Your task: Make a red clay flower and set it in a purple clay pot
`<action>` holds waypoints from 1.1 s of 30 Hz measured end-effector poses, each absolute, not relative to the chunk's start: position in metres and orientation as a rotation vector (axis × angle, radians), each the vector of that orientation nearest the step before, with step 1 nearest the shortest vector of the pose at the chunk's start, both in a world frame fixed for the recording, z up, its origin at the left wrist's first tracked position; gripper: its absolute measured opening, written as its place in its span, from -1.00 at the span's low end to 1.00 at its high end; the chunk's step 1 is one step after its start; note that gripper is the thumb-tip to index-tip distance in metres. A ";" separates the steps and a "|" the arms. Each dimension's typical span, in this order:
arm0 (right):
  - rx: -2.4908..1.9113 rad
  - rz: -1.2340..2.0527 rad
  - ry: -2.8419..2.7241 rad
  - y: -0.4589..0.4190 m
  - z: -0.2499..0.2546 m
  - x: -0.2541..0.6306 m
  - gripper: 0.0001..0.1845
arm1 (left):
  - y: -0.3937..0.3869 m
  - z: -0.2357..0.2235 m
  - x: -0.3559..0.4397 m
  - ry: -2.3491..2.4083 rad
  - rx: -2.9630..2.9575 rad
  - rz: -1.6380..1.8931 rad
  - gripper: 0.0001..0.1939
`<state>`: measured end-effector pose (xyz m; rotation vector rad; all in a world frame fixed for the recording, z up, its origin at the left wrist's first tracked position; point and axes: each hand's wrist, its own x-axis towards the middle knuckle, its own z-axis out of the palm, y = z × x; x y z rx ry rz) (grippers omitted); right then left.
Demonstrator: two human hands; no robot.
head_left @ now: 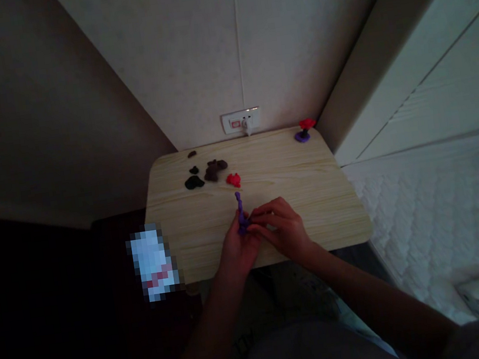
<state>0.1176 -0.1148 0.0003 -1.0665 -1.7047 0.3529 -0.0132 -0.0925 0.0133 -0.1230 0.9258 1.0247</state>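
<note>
My left hand (pixel 237 250) holds an upright purple modelling clay piece (pixel 240 208), thin and knobbly at the top and wider at the bottom, above the front half of the small table. From the right, my right hand (pixel 286 230) closes its thumb and fingertips on the lower side of the same clay. A dark bit shows at those fingertips; I cannot tell whether it is separate. Just beyond my hands lies a red clay lump (pixel 234 180). Brown clay lumps (pixel 215 170) and black clay pieces (pixel 194 182) lie to its left.
The light wood-patterned table (pixel 313 193) stands against the wall. At its back right corner is a red, dark and purple clay model (pixel 304 130). A small brown piece (pixel 192 154) lies at the back left. Above the back edge is a wall socket (pixel 241 121) with a plug. A white quilted mattress (pixel 443 204) is at right.
</note>
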 end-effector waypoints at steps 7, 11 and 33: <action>-1.282 0.711 -1.461 -0.117 0.007 0.130 -0.75 | -0.104 0.004 -0.012 1.003 0.150 1.123 -0.81; -1.338 1.269 -1.133 -0.112 0.006 0.131 -0.58 | -0.113 -0.003 -0.009 1.063 0.422 1.189 -0.76; -1.080 1.754 -0.859 -0.108 -0.008 0.116 -0.68 | -0.117 0.000 -0.022 1.133 0.564 1.157 -0.66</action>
